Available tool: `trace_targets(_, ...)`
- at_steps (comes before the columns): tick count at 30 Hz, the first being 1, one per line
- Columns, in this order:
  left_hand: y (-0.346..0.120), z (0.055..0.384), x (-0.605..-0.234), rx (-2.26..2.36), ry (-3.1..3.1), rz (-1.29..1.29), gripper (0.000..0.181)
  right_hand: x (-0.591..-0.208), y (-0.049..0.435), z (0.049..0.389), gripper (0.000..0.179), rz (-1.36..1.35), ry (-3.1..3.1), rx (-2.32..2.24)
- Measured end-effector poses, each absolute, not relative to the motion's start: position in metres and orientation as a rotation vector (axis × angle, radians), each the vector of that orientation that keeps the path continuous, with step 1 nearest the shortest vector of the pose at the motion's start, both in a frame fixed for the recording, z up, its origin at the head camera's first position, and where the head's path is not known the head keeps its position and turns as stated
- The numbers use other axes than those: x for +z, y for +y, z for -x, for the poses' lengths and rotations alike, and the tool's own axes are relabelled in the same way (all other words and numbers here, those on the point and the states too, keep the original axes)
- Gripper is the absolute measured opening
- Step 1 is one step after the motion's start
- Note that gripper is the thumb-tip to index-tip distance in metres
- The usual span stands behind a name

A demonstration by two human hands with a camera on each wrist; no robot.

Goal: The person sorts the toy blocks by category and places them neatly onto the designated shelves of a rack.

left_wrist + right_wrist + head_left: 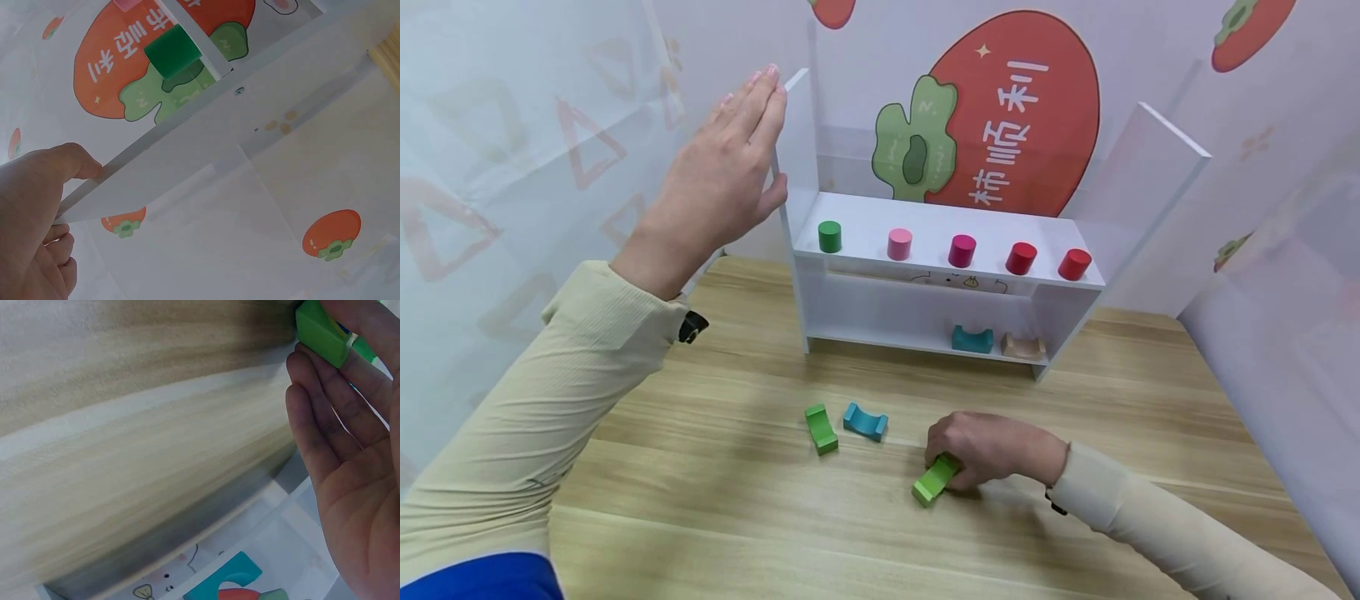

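Note:
My left hand (718, 162) holds the top of the left side panel (187, 144) of a white shelf (925, 312), thumb on one face and fingers on the other. In the head view my right hand (988, 446) pinches a light green block with a curved hollow (936, 481), low over the wooden table. The right wrist view shows that green block (322, 331) between thumb and fingertips. Left of this hand lie a blue curved block (865, 422) and a second green curved block (822, 429).
Along the upper board stand a green cylinder (830, 237), a pink one (899, 244), a magenta one (962, 251) and two red ones (1021, 258). The lower board bears a teal curved block (972, 340) and a tan one (1023, 347). Behind rises a printed wall (850, 150).

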State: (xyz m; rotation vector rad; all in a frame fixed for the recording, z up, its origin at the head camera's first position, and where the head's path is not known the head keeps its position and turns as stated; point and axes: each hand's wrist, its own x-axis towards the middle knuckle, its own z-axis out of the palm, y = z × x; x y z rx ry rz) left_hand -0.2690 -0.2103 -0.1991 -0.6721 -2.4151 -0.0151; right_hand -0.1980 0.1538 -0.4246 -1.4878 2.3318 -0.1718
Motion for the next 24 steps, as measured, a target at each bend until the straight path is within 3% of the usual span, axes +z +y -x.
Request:
trace_targets(16, -0.210, 0.270, -0.197, -0.011, -2.428, 0.669, 0.078, -0.371, 0.152, 0.240, 0.036, 1.396, 2.532, -0.346)
trace_targets(24, -0.210, 0.269, -0.198, -0.016, -2.423, 0.669, 0.078, -0.354, 0.151, 0.271, 0.036, 1.344, 2.690, -0.382)
